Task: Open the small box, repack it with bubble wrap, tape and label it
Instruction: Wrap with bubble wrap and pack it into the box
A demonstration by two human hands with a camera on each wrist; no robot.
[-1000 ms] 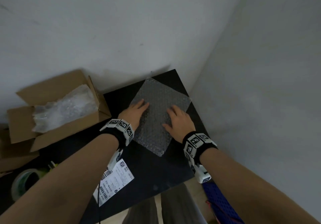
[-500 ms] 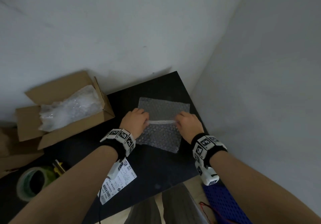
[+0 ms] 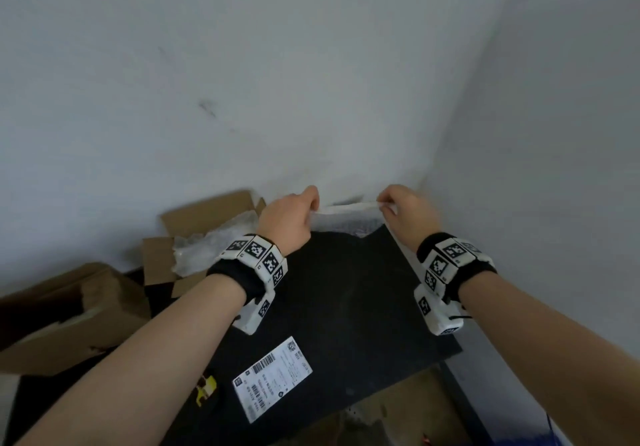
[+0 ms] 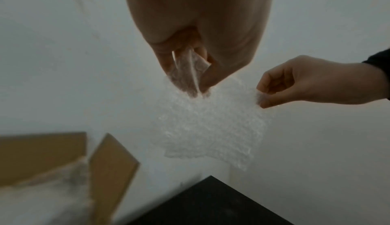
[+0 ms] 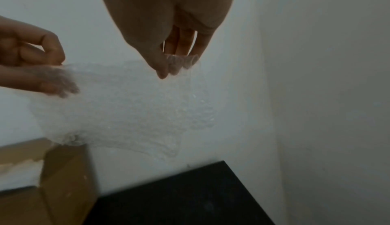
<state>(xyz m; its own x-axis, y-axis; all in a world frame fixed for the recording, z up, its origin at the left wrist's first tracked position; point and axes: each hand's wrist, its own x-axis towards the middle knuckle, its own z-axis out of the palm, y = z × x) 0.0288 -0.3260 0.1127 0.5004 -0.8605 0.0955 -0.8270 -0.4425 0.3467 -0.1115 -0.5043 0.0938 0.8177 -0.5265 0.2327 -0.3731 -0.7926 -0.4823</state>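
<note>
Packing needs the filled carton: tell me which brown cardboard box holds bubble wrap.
The open brown cardboard box against the wall, bubble wrap inside, beside the left hand. The nearer brown box shows none.

3 views: head high, 2 wrists close.
All face the table's (image 3: 346, 307) far corner; wrists share bubble wrap (image 4: 211, 125).

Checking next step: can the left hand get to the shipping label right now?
Probably not yet: the left hand pinches the bubble wrap sheet. The shipping label lies uncovered on the black table.

Bubble wrap sheet (image 3: 341, 219) above table (image 3: 346, 290) far edge, open box (image 3: 194, 234) left, label (image 3: 272, 378) near edge.
</note>
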